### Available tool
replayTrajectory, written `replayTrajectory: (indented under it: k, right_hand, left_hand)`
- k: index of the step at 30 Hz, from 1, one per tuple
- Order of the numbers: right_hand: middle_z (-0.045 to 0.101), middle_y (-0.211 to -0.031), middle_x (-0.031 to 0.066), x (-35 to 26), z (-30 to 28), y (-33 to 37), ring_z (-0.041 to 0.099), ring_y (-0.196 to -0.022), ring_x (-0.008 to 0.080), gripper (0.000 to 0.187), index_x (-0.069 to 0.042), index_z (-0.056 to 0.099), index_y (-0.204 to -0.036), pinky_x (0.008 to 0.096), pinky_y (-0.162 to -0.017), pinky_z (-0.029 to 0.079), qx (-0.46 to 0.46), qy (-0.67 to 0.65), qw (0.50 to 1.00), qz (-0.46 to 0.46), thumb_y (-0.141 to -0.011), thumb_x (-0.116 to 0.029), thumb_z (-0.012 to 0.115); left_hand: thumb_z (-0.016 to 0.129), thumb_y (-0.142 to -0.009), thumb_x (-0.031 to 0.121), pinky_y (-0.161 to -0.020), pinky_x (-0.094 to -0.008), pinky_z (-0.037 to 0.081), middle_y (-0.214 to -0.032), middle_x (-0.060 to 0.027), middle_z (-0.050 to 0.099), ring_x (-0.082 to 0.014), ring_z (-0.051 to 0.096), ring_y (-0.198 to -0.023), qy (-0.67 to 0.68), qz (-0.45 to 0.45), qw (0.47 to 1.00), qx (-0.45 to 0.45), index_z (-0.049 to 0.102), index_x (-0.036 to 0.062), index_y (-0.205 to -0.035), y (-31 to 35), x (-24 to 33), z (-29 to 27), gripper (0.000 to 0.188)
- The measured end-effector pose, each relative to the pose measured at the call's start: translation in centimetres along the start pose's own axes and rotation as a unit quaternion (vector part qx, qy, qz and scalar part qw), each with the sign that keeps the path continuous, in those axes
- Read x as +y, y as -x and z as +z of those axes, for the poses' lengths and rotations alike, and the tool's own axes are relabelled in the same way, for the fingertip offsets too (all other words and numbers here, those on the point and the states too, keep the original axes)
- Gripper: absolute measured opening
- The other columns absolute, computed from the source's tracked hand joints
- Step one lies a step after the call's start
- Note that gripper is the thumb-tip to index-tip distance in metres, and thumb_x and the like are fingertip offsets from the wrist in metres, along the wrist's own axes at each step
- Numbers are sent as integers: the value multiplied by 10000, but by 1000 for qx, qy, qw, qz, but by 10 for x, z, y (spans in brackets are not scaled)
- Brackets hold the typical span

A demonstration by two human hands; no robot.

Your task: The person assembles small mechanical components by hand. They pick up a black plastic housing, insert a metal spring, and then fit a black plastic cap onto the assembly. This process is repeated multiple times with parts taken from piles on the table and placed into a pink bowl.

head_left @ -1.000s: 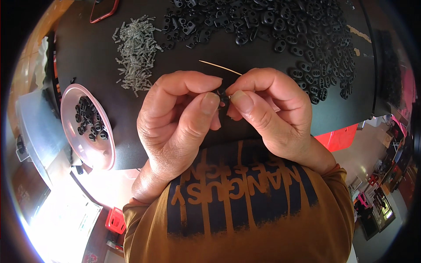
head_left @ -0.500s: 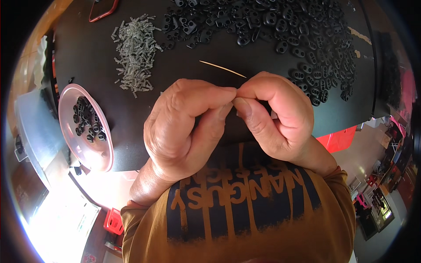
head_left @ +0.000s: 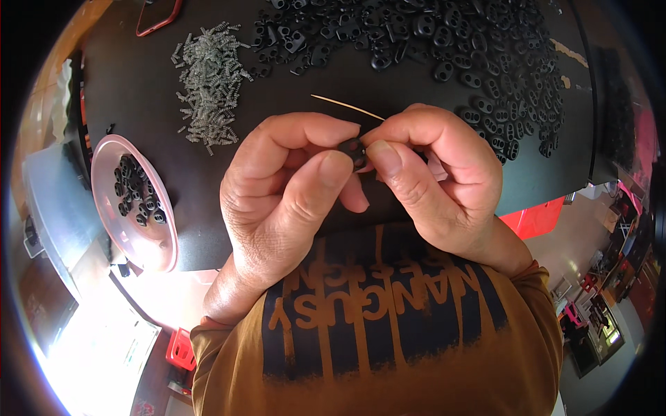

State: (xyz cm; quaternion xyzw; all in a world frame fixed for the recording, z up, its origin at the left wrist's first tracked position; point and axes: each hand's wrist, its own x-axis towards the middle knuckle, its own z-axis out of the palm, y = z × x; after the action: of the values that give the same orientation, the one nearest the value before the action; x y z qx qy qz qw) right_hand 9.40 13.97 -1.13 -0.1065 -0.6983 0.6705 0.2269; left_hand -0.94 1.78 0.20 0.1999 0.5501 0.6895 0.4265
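Observation:
In front of my chest, a small black cord lock is pinched between both hands. My left hand has its thumb on the near face of the piece, forefinger above and another fingertip below. My right hand is closed, its thumb and forefinger tips at the right end of the lock; those fingers partly cover it. A pale scrap shows at the curled fingers of my right hand, its kind unclear. Just beyond the hands is a thin wooden stick, with one end near my right forefinger.
Small metal springs lie heaped at the far left. A large pile of black cord lock parts spreads across the back and right. At left, a pink bowl holds several black cord locks. A red-edged phone lies beyond the springs.
My hands have turned and my left fingers have parted from the right fingertips, so the black cord lock now shows between them. The view has shifted slightly; the stick moved along with the table.

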Motion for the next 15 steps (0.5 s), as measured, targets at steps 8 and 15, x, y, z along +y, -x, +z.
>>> replayTrajectory:
  k: [8,15]
  right_hand:
    - [579,-701,62,2,1,-4,543,-579,100,42,14,557,-833,210,-490,415,48,37,997,-38,-795,2,570]
    - [556,-618,65,7,6,-4,540,-504,184,101,-23,508,-719,284,-428,407,59,65,994,-61,-759,-22,600]
  left_hand:
    - [542,-820,23,-579,-198,454,-819,-83,584,-108,555,-631,0,-9,1000,0,507,-16,-997,-3,-4,-3,184]
    - [545,-811,-21,-528,-195,462,-793,-99,603,-106,557,-588,-10,8,999,32,521,-14,-941,0,-5,0,132]
